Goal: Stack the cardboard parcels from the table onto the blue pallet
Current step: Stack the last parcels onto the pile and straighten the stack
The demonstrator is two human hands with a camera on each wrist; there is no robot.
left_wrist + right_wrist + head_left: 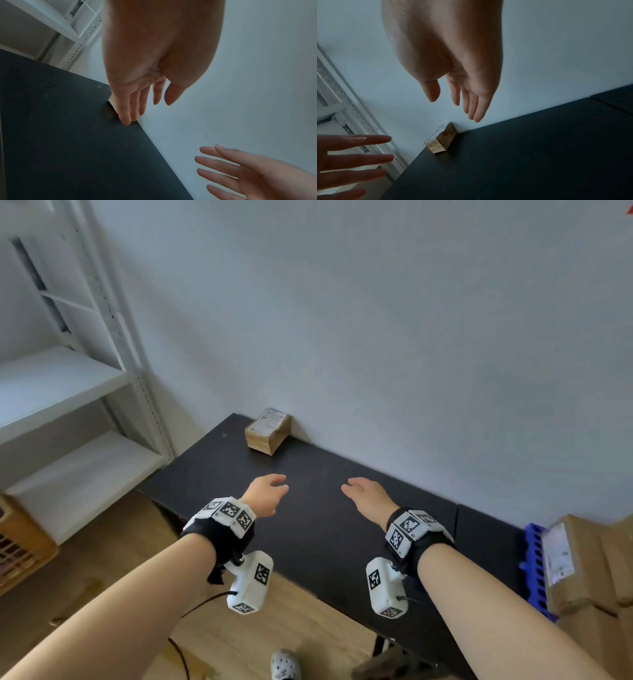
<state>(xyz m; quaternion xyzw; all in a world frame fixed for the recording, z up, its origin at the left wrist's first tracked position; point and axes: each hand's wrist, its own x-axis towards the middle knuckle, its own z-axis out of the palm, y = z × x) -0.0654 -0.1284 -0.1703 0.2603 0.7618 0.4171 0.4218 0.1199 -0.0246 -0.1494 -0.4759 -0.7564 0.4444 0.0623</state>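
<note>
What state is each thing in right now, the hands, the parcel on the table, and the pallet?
Left hand: open, empty, above the table.
Right hand: open, empty, above the table.
Small parcel: on the black table, against the wall, untouched.
Blue pallet: loaded with stacked parcels.

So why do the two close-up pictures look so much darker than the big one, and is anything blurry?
Head view: daylit and even, but the parcels on the pallet at the right edge are smeared, and the shelf bends with the wide lens. Left wrist view: dim, left hand looming and soft. Right wrist view: dim too, yet the small parcel stays fairly sharp.
</note>
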